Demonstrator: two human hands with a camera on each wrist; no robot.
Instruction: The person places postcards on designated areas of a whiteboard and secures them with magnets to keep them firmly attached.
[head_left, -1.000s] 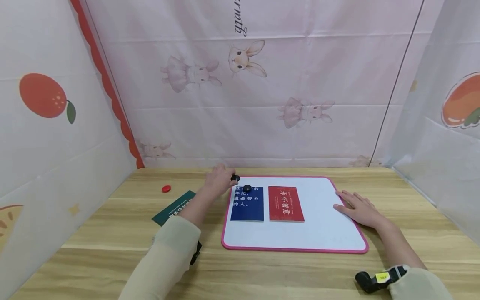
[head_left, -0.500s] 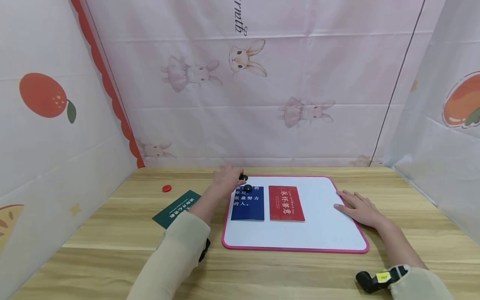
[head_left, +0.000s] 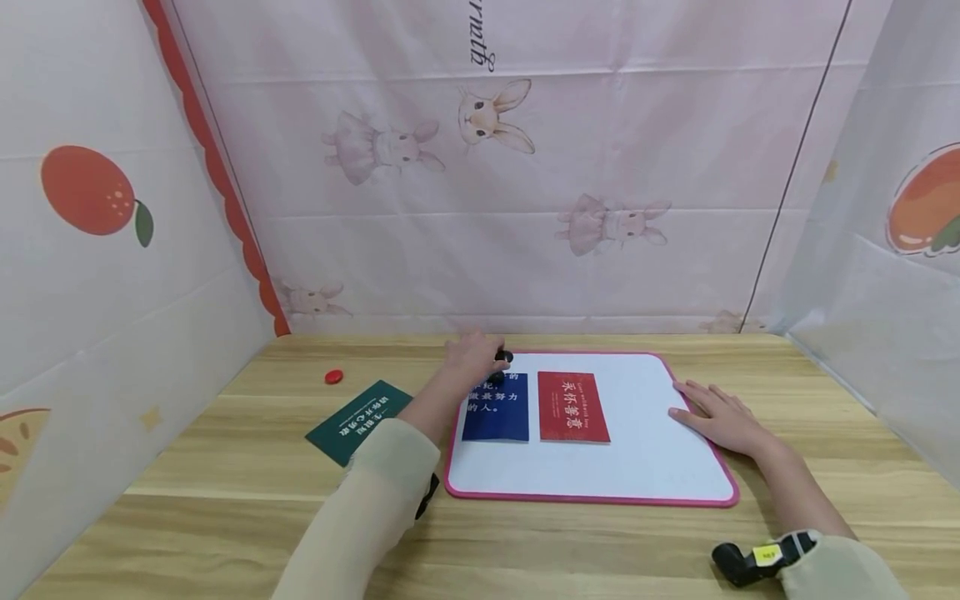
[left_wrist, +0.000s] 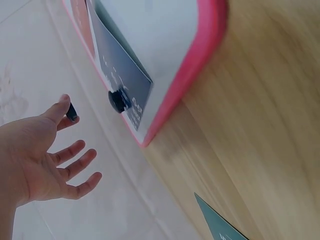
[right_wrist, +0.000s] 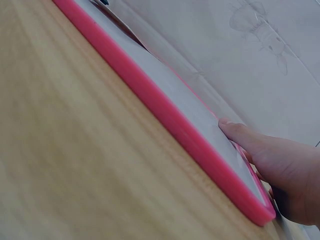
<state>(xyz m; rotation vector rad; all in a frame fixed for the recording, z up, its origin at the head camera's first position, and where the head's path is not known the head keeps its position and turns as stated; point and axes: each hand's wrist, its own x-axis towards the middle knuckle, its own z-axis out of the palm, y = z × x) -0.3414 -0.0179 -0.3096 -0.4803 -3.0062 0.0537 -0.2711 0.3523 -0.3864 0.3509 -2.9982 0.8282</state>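
Note:
Between thumb and index finger, my left hand (head_left: 471, 358) pinches a round black magnet (left_wrist: 71, 112), raised over the far left part of a pink-framed whiteboard (head_left: 637, 462). Its other fingers spread loosely. Below it a blue card (head_left: 497, 421) with white writing lies on the board, and a second black magnet (left_wrist: 117, 101) sits on this card's top edge. A red card (head_left: 573, 408) lies to the right of the blue one, its lower edge lifting slightly. My right hand (head_left: 717, 418) rests on the board's right edge, thumb on the white surface and fingers extended along the frame.
On the wooden table (head_left: 225, 517), left of the board, lies a green card (head_left: 358, 422), partly covered by the left sleeve. A red magnet (head_left: 333, 377) is farther back. Printed cloth walls (head_left: 420, 267) close off the back and both sides.
My left hand has moved right with the black magnet, from the board's far left corner to above the blue card. More of the green card shows. The right hand has stayed in place.

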